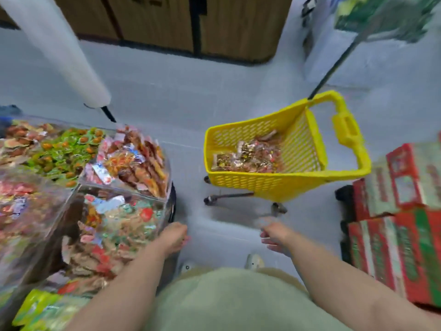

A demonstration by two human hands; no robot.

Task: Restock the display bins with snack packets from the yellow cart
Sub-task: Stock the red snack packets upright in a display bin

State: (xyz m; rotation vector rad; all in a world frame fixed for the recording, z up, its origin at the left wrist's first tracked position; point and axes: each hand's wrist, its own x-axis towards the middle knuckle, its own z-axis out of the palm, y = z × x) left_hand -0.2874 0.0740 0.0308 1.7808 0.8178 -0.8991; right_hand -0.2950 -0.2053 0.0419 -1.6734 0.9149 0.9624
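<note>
Cart lies ahead and to the right of both hands

Snack packets [248, 156] sit in a loose heap on the bottom of the yellow cart [241, 182], forward of the person and well apart from either hand. The basket's long axis runs across the view, its long side wall facing the person and its handle [346, 130] at the far right end. The heap lies toward the left half, away from the handle.

The right hand [274, 237] is the nearer one, almost in line below the cart's near wall. Its fingers [266, 235] look loosely curled, but blur hides whether they hold anything. The left hand [174, 237] hangs just beside the corner of the nearest of the display bins [124, 188], its fingers [183, 238] relaxed and pointing down with nothing visible in them.

My judgement is that the coming move is a forward reach over the near wall and down into the basket, most naturally with the right hand. Bare floor [226, 223] between the bins and the cart gives room for that. Stacked red and green cartons [405, 235] close in on the right, near the cart's handle end, so the free approach is from the front or left.
</note>
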